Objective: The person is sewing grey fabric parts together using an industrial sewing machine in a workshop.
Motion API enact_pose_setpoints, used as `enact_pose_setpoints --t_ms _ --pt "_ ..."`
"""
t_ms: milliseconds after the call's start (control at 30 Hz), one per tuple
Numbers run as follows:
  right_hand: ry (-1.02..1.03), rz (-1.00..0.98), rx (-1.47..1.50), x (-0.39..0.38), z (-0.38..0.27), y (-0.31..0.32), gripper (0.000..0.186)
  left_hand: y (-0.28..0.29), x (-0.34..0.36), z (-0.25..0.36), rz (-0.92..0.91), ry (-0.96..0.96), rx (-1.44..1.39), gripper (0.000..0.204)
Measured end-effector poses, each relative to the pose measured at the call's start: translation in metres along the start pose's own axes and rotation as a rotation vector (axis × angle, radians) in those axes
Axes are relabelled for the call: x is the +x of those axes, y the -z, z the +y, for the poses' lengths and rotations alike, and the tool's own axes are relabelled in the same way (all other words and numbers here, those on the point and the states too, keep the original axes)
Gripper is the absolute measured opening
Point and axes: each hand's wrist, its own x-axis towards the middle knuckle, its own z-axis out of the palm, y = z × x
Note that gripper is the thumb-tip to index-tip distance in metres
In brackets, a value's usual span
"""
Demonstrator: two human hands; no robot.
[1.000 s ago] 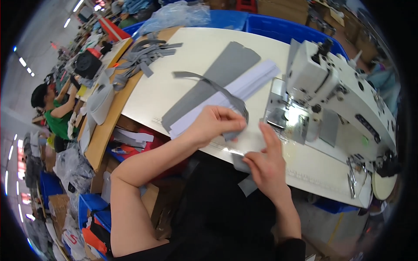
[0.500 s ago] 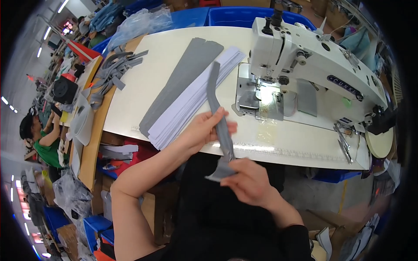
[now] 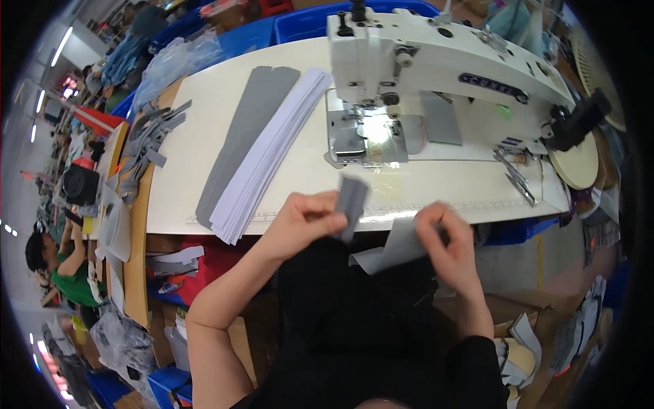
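Note:
My left hand [image 3: 306,221] pinches a dark grey fabric strip [image 3: 353,199] between thumb and fingers, just over the table's front edge. To its right, my right hand [image 3: 449,245] grips a lighter grey fabric piece [image 3: 395,247] that hangs above my lap. I cannot tell whether the two are joined. Behind the hands stands a white sewing machine [image 3: 443,68], its needle area lit. Left of it lie a stack of pale lilac cut pieces [image 3: 262,163] and, beside that, long grey fabric panels [image 3: 245,129].
Scissors [image 3: 519,184] lie at the table's right, with a grey piece [image 3: 443,119] under the machine arm. Several grey strips [image 3: 146,146] are heaped on the left edge. Blue bins [image 3: 306,24] stand behind. A person in green [image 3: 78,276] sits far left.
My hands have moved apart, the right one rising and shifting right. The long strip that stretched up from my left hand now looks short and gathered there. The view has shifted slightly.

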Motion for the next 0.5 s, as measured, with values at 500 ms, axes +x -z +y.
enact_pose_setpoints --t_ms 500 --pt "0.191 0.161 0.051 0.022 -0.024 -0.024 0.014 -0.049 0.001 -0.016 0.018 0.049 0.035 0.013"
